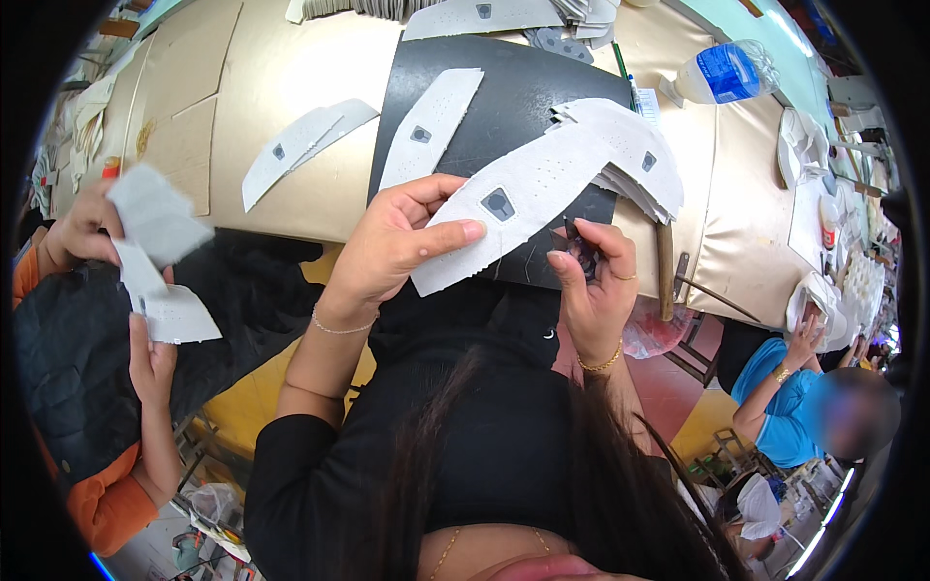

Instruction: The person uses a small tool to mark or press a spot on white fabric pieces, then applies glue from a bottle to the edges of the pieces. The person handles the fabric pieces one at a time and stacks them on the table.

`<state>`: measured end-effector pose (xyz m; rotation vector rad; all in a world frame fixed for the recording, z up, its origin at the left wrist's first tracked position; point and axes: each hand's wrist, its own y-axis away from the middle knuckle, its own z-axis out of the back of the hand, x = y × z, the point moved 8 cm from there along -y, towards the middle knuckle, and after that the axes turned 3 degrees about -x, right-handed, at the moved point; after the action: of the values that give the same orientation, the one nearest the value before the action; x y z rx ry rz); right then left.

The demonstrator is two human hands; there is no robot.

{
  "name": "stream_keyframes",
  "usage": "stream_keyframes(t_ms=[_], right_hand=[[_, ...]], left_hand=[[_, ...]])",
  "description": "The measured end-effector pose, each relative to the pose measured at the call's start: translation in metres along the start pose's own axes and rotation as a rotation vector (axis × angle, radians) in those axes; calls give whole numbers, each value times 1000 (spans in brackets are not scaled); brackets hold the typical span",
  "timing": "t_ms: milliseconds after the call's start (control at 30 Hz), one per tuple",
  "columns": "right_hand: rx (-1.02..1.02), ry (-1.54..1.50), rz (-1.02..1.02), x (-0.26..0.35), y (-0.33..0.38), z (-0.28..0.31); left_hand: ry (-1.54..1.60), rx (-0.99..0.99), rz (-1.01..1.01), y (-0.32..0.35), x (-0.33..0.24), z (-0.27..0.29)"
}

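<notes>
Currently in Hand: One Pale Curved Panel, One Small Dark Tool

Left grip: thumb on top, fingers beneath, clamped on the panel's near left end. Panel slanted above the black mat, its far end in front of the stack; one dark patch beside the thumb tip, small holes beyond.

Right grip: thumb and fingers together on the tool (exact kind partly hidden by the fingers), near the panel's lower edge.

On the mat: one similar piece, left side; the stack, fanned, reaching past the right edge.

On the surface, gold-toned: two overlapping pieces, left of the mat; one bottle, blue label, far right; one wooden handle, just below the stack.

At left: a co-worker, orange sleeves, pale pieces in both hands.
</notes>
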<state>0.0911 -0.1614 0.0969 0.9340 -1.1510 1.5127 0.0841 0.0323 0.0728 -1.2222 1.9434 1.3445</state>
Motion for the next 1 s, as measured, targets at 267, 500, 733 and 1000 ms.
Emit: stream_keyframes(t_ms=[267,500,733,1000], right_hand=[[13,14,55,6,0,2],[21,-6,30,5,2,5],[10,29,32,5,3,14],[-12,15,36,4,2,17]], left_hand=[[-21,31,-1,3,-3,-3],[-36,32,10,3,-1,-3],[-90,58,29,1,2,-4],[-92,84,24,-1,5,-7]])
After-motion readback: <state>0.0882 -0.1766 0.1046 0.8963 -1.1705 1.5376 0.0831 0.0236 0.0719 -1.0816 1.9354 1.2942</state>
